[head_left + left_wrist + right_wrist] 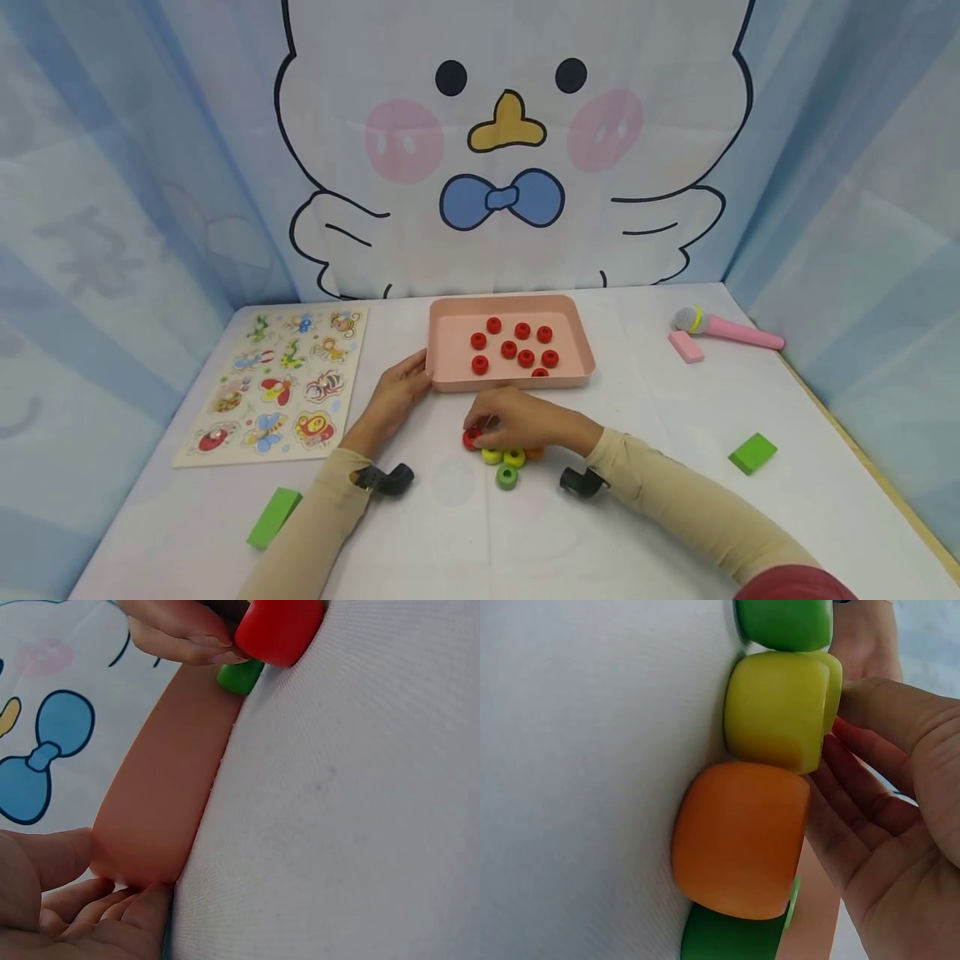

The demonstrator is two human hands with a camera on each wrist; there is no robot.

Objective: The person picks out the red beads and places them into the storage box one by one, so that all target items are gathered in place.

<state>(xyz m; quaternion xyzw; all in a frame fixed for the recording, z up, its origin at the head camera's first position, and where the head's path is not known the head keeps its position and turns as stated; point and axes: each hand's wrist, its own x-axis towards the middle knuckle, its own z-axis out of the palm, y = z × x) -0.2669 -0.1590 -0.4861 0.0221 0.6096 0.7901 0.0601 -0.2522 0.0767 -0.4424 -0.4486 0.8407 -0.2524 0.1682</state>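
White bench [675,500], cartoon-duck backdrop behind. Red bead [471,438] on bench just in front of pink tray [450,333], at left end of bead cluster. Right hand [525,421] on top of it, fingertips pinching bead. Left hand [397,396] relaxed, fingers flat against tray's near-left corner, steadying it. Judgement: pinch red bead only, lift clear of touching yellow beads [502,456], green bead [507,477], orange bead [739,840]. Nine red beads [517,346] already in tray.
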